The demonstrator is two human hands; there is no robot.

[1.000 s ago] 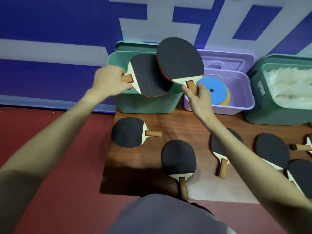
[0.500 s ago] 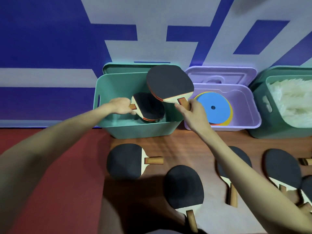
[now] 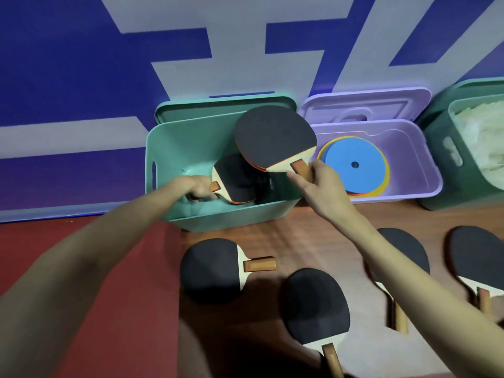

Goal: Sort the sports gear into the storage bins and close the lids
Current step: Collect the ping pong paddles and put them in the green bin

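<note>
Seen from the head camera: a person reaches both arms toward an open mint-green bin [image 3: 163, 148] that stands against a blue-and-white wall [image 3: 81, 64], its lid [image 3: 218, 107] propped upright behind it. The left hand [image 3: 197, 188] is down inside the bin, fingers curled round the short wooden handle of a black-faced paddle [image 3: 240, 181] that lies low in the bin. The right hand [image 3: 323, 184] pinches the handle of a second paddle [image 3: 272, 136], held above the bin's right rim with its black face tilted toward the camera.

Just right of the green bin sits a lilac bin [image 3: 420, 170], its lid [image 3: 365, 105] also leaning on the wall behind it; inside lies a stack of flat discs [image 3: 354, 165] with a blue one on top and yellow and red edges showing beneath. Further right of the green bin, at the frame edge, a darker green bin [image 3: 441, 148] holds a pile of something white [image 3: 482, 143]; what it is cannot be told.

In front of the green bin, on a wooden board [image 3: 300, 236] laid over a red floor [image 3: 95, 309], four more paddles lie black face up: one [image 3: 212, 268] just in front of the bin with its handle pointing right, one [image 3: 313, 304] nearer the camera, one [image 3: 403, 249] partly hidden under the right forearm, and one [image 3: 474, 257] out toward the right edge.
</note>
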